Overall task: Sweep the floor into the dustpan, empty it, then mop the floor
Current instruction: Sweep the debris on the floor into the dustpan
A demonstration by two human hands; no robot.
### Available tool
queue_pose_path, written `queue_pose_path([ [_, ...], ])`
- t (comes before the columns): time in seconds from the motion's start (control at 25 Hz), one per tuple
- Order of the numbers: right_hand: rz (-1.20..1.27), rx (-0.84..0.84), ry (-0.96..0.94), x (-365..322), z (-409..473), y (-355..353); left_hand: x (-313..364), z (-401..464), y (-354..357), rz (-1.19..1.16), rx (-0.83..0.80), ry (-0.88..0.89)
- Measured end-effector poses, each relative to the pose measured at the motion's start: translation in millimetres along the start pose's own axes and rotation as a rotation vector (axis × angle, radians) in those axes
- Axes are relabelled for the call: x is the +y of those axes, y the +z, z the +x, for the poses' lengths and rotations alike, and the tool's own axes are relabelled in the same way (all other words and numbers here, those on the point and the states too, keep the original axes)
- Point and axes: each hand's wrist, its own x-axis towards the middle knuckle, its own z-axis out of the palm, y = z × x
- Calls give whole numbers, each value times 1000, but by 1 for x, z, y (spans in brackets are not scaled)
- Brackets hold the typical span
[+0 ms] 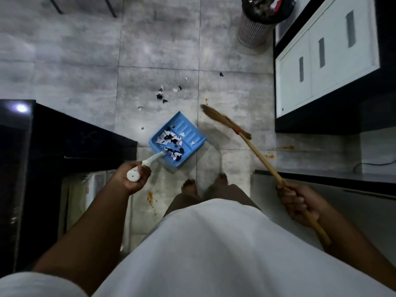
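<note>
Sweeping mid-job: left hand (132, 177) grips the blue dustpan (177, 140) handle, scraps already inside; right hand (297, 200) wraps the broom (227, 123) stick. Loose scraps (162, 94) lie just beyond the pan; better to set its lip flat, then draw short strokes toward it.

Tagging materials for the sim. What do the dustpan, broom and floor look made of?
Dustpan: looks like moulded plastic, matte light blue with ribbed pan, white handle. Broom: pale wooden stick, smooth; head seems natural straw or grass fibre, tan and wispy, though blurred. Floor: large grey tiles with grout lines, probably ceramic or stone-look, slight sheen from reflected light.
</note>
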Motion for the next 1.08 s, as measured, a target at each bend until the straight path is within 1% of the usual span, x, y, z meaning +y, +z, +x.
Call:
queue_pose_path([
  [0.12,11,55,-63,-30,8,9,6,-3,38,37,-39,26],
  [0.28,24,27,-91,-92,23,22,20,4,82,21,-1,51],
  [0.36,13,-1,-92,-135,37,30,28,8,106,32,3,56],
  [0.52,5,10,-88,-233,68,49,51,17,155,87,-42,-21],
  [0.64,3,53,-77,-318,99,71,60,32,185,54,-32,-47],
  [0.76,37,55,-69,-385,133,96,62,46,203,8,-15,-17],
  [0.92,89,71,-34,-419,181,136,64,54,207,-60,70,7],
  [1.08,89,31,54,-402,214,194,68,58,198,-142,24,-4],
])
